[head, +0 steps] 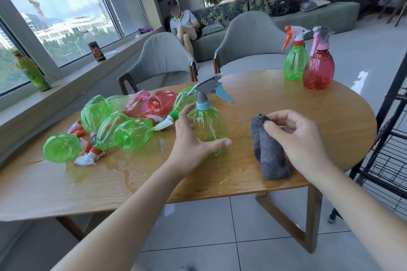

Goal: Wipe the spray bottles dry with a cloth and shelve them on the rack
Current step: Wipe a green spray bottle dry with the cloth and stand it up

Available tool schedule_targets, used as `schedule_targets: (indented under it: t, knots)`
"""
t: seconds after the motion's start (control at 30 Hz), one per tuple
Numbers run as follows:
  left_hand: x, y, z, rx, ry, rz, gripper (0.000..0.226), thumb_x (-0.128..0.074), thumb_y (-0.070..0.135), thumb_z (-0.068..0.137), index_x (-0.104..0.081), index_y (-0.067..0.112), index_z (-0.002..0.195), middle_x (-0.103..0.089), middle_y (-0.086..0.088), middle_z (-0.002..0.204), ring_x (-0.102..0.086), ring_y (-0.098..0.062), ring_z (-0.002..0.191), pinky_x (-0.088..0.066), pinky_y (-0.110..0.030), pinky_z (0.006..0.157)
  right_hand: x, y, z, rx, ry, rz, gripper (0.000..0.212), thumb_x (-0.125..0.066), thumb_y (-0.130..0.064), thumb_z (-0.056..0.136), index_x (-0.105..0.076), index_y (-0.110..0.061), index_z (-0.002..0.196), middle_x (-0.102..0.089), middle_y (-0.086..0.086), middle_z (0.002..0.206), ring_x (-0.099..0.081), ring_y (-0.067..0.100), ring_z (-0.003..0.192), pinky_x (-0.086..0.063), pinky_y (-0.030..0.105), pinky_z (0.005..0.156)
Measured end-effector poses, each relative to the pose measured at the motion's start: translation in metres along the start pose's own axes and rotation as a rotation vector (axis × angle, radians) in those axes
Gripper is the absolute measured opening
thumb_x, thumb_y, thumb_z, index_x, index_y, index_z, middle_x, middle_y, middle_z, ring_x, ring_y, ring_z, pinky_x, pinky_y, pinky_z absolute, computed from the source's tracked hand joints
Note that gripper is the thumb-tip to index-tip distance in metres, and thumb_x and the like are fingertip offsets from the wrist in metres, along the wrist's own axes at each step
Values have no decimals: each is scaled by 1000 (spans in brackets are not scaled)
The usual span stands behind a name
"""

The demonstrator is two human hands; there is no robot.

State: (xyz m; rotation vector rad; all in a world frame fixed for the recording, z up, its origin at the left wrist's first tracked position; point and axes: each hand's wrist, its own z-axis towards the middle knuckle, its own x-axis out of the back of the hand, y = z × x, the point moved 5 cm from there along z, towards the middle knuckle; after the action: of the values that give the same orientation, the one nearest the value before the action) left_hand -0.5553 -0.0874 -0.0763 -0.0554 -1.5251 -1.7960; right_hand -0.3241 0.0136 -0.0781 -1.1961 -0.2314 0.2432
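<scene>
Left hand (193, 138), fingers spread, is reaching around the upright wet bottle (210, 130) while right hand (295, 136) is pinching the cloth (269, 156); slick plastic risks slipping on the puddled tabletop (286, 99).

Translucent green glossy plastic spray bottle (211, 126); dark grey matt fuzzy cloth (270, 152); wood-grain tabletop (275, 99), wet sheen left of cloth; black metal wire rack (389, 145).

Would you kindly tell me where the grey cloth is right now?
The grey cloth lies on the wooden table near its front edge, pinched by the right hand, right of the upright blue-capped spray bottle.
</scene>
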Motion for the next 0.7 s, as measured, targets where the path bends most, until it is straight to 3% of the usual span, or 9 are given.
schedule_targets:
  t: [0.1,0.2,0.27,0.33,0.4,0.47,0.57,0.63,0.7]
  knots:
    - [-3,-1,4,-13,61,-31,106,-97,27,75,-22,45,147,-39,-2,141,-44,-19,132,-43,-31,108,-1,-1,0,9,-4,4,13,-74,-11,94,-72,-24,92,-76,-14,89,-70,2,84,-55,17,78]
    - [-8,-5,6,-30,-133,-123,115,-89,10,81,-11,47,157,-31,0,153,-31,-17,150,-36,-30,114,2,0,0,11,-3,12,12,-74,-11,94,-72,-22,93,-76,-14,88,-70,1,84,-55,15,77]
    - [-10,-6,5,-70,-173,-132,120,-91,21,77,-8,50,158,-24,6,160,-21,-12,156,-27,-39,123,3,1,1,12,2,7,11,-74,-12,94,-72,-22,93,-76,-13,89,-70,2,84,-55,15,77]
    - [-10,-5,3,-74,-88,-92,124,-96,44,67,-10,51,156,-26,7,158,-31,-12,149,-31,-38,122,3,1,3,14,5,3,10,-74,-12,94,-73,-23,93,-76,-12,90,-70,3,85,-55,15,77]
    - [-10,-2,2,-92,22,-2,127,-99,52,64,-12,45,156,-28,4,153,-39,-10,139,-38,-34,117,1,1,3,17,6,11,11,-74,-12,94,-72,-22,93,-76,-14,88,-70,1,84,-54,14,75]
    - [-14,0,3,-109,77,58,124,-100,41,67,-12,42,155,-30,2,145,-42,-14,133,-43,-35,114,-1,0,3,17,5,19,11,-74,-11,94,-72,-22,93,-76,-16,86,-70,0,82,-53,13,75]
    - [-21,0,5,-107,7,19,119,-93,17,76,-8,43,155,-38,5,137,-44,-20,135,-48,-32,108,-1,1,3,17,1,18,13,-74,-10,94,-72,-22,92,-76,-16,86,-70,0,82,-53,13,75]
    - [-23,-2,7,-110,-89,-42,122,-89,9,80,-1,43,158,-37,1,146,-34,-15,147,-37,-19,109,1,1,3,18,6,19,14,-74,-10,94,-72,-23,91,-75,-16,85,-69,0,82,-53,13,74]
    - [-22,-3,8,-144,-129,-59,130,-94,13,77,2,42,160,-24,-2,162,-21,-8,153,-24,-21,118,4,0,4,23,16,17,14,-75,-11,94,-72,-24,91,-75,-16,85,-69,1,81,-52,12,74]
